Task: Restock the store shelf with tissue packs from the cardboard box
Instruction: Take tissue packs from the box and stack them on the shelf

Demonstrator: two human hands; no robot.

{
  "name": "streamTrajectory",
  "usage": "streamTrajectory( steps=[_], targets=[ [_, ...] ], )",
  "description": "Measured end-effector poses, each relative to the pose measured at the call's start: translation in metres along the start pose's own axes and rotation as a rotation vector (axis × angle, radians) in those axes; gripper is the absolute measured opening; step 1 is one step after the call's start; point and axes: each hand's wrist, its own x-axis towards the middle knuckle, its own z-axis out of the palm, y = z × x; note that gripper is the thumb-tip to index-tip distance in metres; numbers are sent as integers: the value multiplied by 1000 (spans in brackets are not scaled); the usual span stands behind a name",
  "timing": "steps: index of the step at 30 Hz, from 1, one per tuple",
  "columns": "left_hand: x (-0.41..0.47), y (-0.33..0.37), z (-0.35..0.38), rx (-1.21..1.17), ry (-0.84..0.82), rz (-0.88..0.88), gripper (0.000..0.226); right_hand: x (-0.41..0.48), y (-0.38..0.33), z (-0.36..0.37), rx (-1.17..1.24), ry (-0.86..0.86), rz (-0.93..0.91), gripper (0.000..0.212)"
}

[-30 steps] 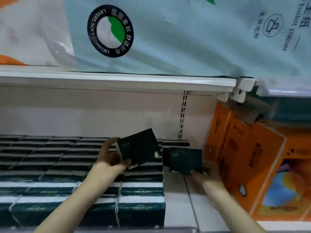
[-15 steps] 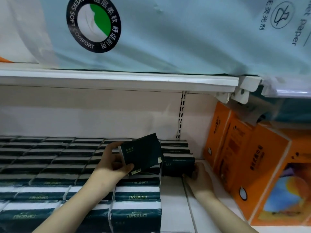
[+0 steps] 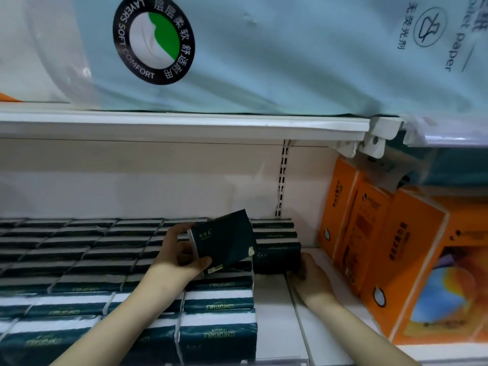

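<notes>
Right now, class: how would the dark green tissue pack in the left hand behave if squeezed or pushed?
Probably light: the left hand holds the tissue pack tilted by one end. Likely soft, in slick film, so it may dent or slip. Flat faces should slide, not roll, like the neighbouring pack the right hand grips.

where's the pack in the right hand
Head view, right of centre: the pack rests on the shelf, gripped by the right hand, left of the orange boxes.
</notes>
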Motion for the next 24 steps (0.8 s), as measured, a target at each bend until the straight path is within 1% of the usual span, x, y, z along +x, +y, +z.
streamTrajectory(
  steps=[2,4,5,6,8,10,11,12,14,15,16,18,20,24],
  targets=[
    [-2,1,-2,11,-6,4,62,-6,-3,-3,10,2,20,43],
    [-6,4,-5,40,-15,12,61,-15,-7,-11,70,29,56,54],
    [-8,6,-6,65,-22,19,61,-19,-7,-17,112,43,53,54],
    [-10,8,-7,90,-32,30,61,-24,-8,-24,146,51,33,50],
    [-13,12,-8,116,-59,49,61,-33,-13,-39,213,37,-16,34],
    [-16,17,-4,114,-108,68,62,-45,-28,-54,308,-44,-35,19],
    [-18,20,0,120,-139,82,63,-49,-35,-59,345,-92,-70,17],
    [-19,22,4,129,-173,99,64,-55,-44,-63,370,-138,-115,24],
    [-21,24,14,142,-246,144,65,-63,-56,-66,468,-216,-157,47],
    [-21,25,20,156,-277,170,65,-64,-58,-64,542,-246,-156,49],
    [-21,25,25,179,-299,193,65,-67,-61,-62,596,-259,-154,46],
    [-19,23,33,222,-317,216,66,-68,-58,-58,648,-237,-140,43],
    [-16,20,35,298,-312,224,66,-68,-51,-55,706,-199,-113,49],
    [-12,16,21,638,-326,291,56,-61,-32,-57,853,-115,-16,56]
  ],
)
